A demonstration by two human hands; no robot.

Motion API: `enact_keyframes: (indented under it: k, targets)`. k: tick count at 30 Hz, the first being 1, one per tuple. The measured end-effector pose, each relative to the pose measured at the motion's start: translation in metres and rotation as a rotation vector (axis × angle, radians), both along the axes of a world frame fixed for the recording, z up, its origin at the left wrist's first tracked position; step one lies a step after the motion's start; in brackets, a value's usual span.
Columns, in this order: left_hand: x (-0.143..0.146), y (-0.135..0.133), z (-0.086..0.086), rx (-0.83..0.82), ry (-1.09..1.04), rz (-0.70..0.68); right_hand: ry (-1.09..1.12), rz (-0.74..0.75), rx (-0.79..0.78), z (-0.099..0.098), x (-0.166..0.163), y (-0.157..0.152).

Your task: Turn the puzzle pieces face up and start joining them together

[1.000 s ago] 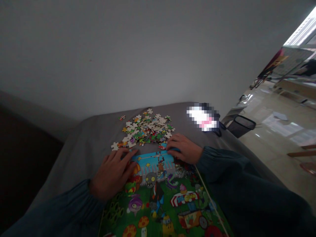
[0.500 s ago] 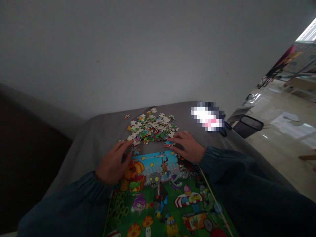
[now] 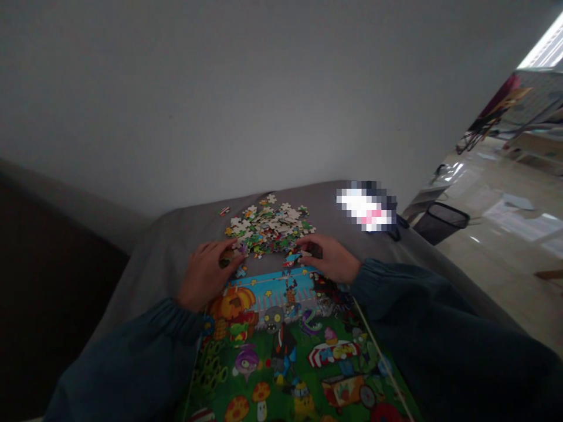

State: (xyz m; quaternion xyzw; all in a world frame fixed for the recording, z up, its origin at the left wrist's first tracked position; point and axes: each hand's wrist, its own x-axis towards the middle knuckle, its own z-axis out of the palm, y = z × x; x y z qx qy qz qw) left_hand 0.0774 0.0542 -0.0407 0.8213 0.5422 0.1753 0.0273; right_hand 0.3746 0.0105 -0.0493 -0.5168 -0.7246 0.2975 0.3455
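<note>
Jigsaw pieces (image 3: pixel 275 223) lie in a loose heap, some picture side up and others showing pale backs. At the heap's near left edge, my left hand (image 3: pixel 204 272) has thumb and fingers curled round a jigsaw piece. My right hand (image 3: pixel 334 258) is at the near right edge, its thumb and index finger closing on a pale piece; a blue and red piece (image 3: pixel 291 258) lies by the fingertips. Below both hands is a colourful picture board (image 3: pixel 281 351) with cartoon zombies, mushrooms and a pumpkin. A small blue piece (image 3: pixel 240 271) rests above its top left edge.
A grey cloth (image 3: pixel 145 252) covers the table, which stands against a pale wall (image 3: pixel 264 99). At the back right lies a pixelated bright object (image 3: pixel 365 208). Beyond the table's right side are a dark-framed chair or bin (image 3: pixel 442 223) and a shiny floor (image 3: pixel 505 234).
My right hand has shifted slightly left, and the blue and red piece has moved left with it. My left hand has moved slightly up and right at the heap's edge. The view has shifted a little.
</note>
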Motion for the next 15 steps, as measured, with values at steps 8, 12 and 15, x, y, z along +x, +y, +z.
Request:
enact_keyframes:
  k: [8, 12, 15]
  targets:
    - [-0.01, 0.002, -0.001, -0.013, 0.018, 0.005, 0.191, 0.016, -0.164, 0.005, 0.022, 0.009]
    - [-0.015, -0.001, -0.002, 0.015, 0.064, -0.005, -0.024, -0.009, 0.062, 0.02, 0.042, 0.009]
    - [-0.016, -0.003, -0.002, 0.029, 0.119, -0.052, -0.255, 0.234, 0.14, 0.032, 0.049, 0.004]
